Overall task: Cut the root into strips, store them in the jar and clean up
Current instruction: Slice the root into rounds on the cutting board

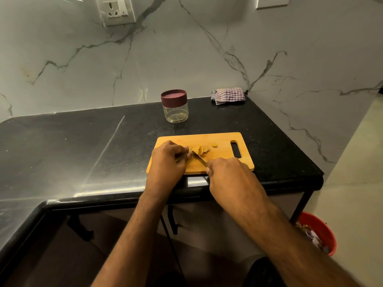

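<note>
The task looks to be in its cutting stage, with storing and cleaning not yet begun. On the dark bench (72,141), the left hand (167,158) sits at the left end of the board (219,160), fingers curled down and pinching the uncut part of the root, which is mostly hidden under the fingertips. Just to its right the knife (200,159) blade runs slantwise, its tip close to those fingers, and a small fan of slices (200,150) lies touching one another on the board, with one loose piece (214,145) a little apart to the right. These pieces look like rounds rather than strips, so I judge the strip cutting still lies ahead. The right hand (228,172) is closed round the knife handle, which it covers entirely, at the near edge of the board. Behind the board, well apart, the jar (175,109) stands upright with its maroon lid (174,97) on; the clear body appears to hold nothing yet, so opening, filling and closing it all remain. Farther right, near the wall, a folded checked cloth (228,95) lies unused, likely meant for wiping down. Low at the right, on the floor, a red bin (323,228) holds some scraps. No brand, label or readable writing shows on the jar, lid, board or knife.
</note>
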Motion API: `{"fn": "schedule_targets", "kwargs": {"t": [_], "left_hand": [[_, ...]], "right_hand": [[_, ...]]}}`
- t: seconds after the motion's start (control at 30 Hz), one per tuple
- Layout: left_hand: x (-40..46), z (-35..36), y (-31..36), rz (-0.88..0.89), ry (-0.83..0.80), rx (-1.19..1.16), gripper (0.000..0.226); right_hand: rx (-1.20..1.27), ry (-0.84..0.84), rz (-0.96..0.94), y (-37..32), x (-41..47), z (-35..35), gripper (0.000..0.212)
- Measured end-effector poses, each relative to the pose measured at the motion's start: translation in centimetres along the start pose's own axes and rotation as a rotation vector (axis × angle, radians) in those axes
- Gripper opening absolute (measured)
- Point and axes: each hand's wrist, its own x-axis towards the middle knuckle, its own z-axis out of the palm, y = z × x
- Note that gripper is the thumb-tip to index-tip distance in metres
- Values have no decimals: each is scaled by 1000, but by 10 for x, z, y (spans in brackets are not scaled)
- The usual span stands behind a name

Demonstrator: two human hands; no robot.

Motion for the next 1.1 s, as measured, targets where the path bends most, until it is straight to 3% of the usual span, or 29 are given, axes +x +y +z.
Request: {"fn": "schedule_targets", "kwargs": {"t": [0.27, 0.83, 1.1], "left_hand": [[1, -2, 0, -43, -20, -38, 18], [-5, -6, -1, -74, 10, -123, 21], [-4, -4, 3, -30, -35, -14, 18]], "right_hand": [[78, 170, -38, 3, 9, 1, 17], [149, 120, -54, 2, 8, 20, 17], [118, 152, -75, 3, 6, 18, 19]]}}
